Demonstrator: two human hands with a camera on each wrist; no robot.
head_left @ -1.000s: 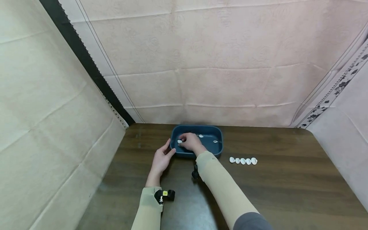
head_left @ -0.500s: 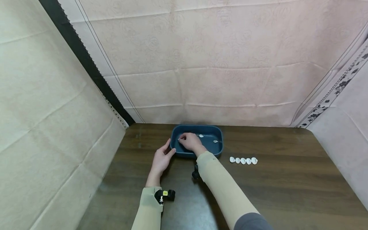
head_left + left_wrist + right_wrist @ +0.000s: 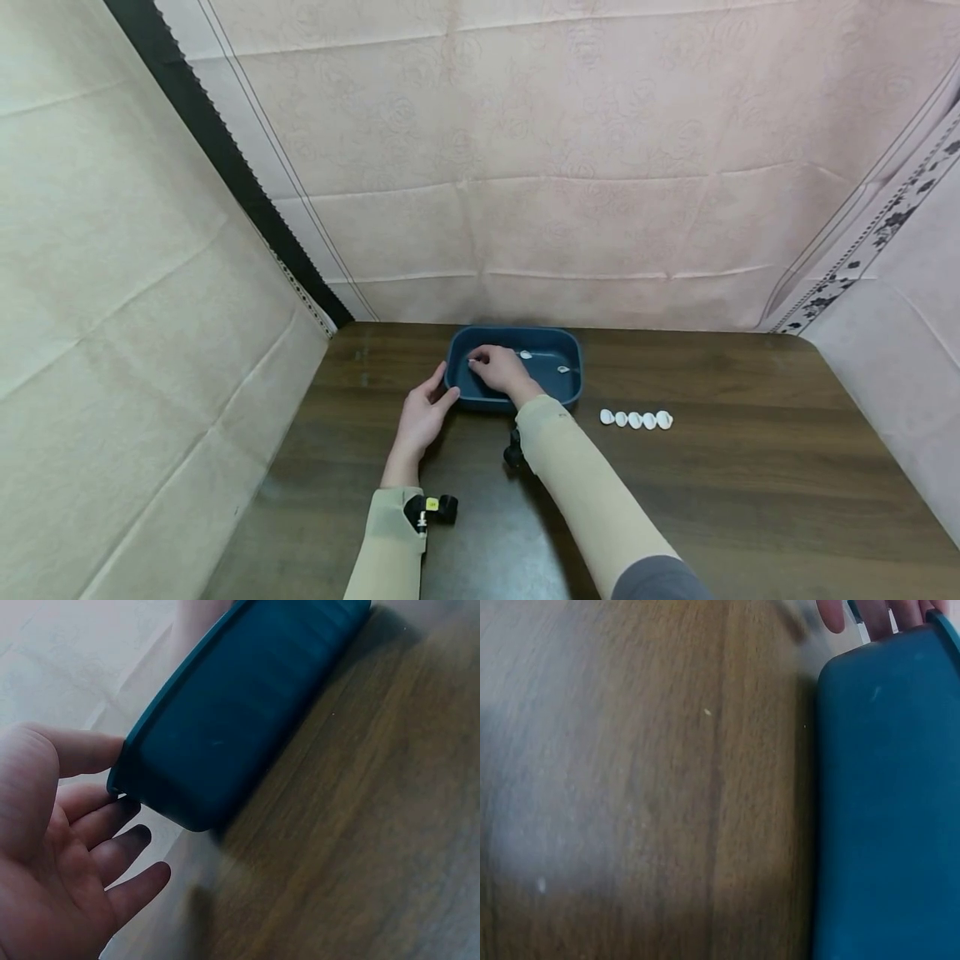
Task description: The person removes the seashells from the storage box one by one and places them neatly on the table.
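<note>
Resting on the desk [image 3: 712,483], blue tub [image 3: 558,385] contains two shells [image 3: 525,355]; right hand [image 3: 498,369] inside pinches a third shell [image 3: 473,362]; left hand [image 3: 422,414], fingers relaxed, steadies its corner.

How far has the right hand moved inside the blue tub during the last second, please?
Cannot tell any real shift: the right hand stays at the blue tub's left end.

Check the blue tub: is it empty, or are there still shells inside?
Not empty. The head view shows two small white shells lying in the blue tub, right of the right hand reaching into it; what that hand covers cannot be told.
</note>
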